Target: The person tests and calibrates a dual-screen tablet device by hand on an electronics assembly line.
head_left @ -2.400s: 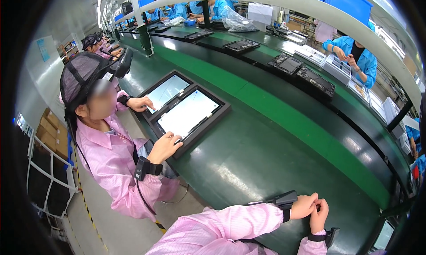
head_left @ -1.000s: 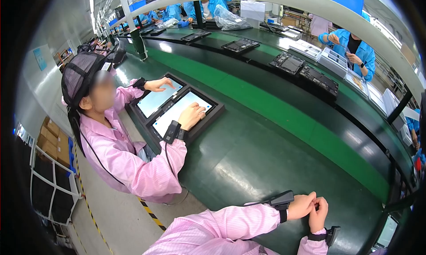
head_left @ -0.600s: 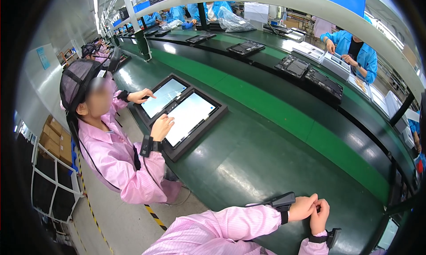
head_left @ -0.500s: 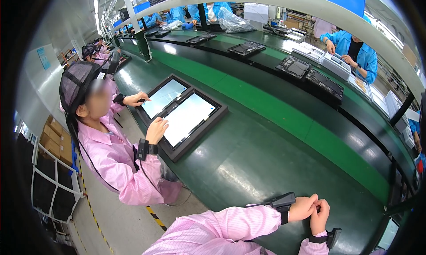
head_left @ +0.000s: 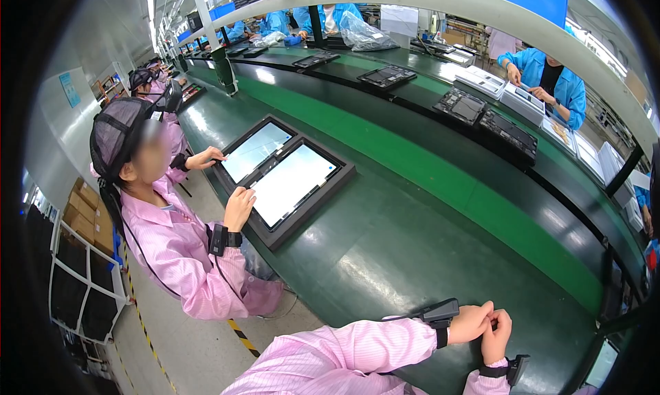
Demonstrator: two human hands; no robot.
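Observation:
My left hand (head_left: 471, 322) and my right hand (head_left: 496, 338) rest together on the dark green bench top (head_left: 385, 257), near its front edge. Their curled fingers touch each other, and I see no object in them; the inner sides of the fingers are hidden. Each wrist wears a black strap with a small box. To my left, a co-worker in a pink smock touches two lit tablet screens (head_left: 292, 184) lying side by side in a black tray (head_left: 302, 220). One co-worker hand is at each screen.
Beyond the bench, a dark conveyor (head_left: 440, 140) carries several opened tablet-like devices (head_left: 459, 105). A white curved rail (head_left: 412, 3) crosses above it. Across, a person in blue handles white boxes (head_left: 520, 101). Another lit screen (head_left: 603, 363) stands at the lower right.
The co-worker's hands have shifted slightly left over the screens. The devices on the conveyor have moved a little to the right. My hands stay in place.

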